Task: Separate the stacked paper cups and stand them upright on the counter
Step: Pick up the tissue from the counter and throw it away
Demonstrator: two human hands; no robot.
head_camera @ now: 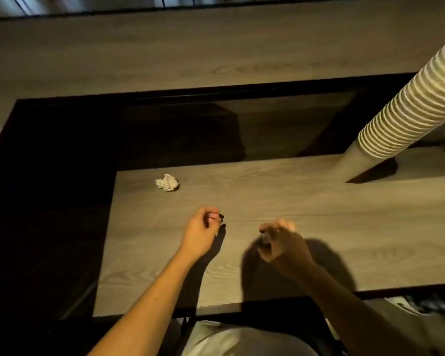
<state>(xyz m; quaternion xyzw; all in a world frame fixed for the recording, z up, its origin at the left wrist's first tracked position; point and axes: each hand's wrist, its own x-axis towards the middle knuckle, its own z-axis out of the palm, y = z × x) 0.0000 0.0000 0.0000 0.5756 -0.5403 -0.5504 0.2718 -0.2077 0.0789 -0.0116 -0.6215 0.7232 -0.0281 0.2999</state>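
A tall stack of paper cups (409,106) stands at the far right of the wooden counter (319,206), its white rims ribbed and its top running out of the frame. My left hand (203,227) hovers over the counter's near left part with its fingers curled in. My right hand (280,242) is in shadow a little to the right, also curled and blurred. I cannot make out anything held in either hand. Both hands are well short of the stack.
A crumpled white paper ball (167,182) lies on the counter's far left part. A dark glass-like recess (216,129) borders the counter at the back and left. Beyond it runs a higher wooden ledge (216,47).
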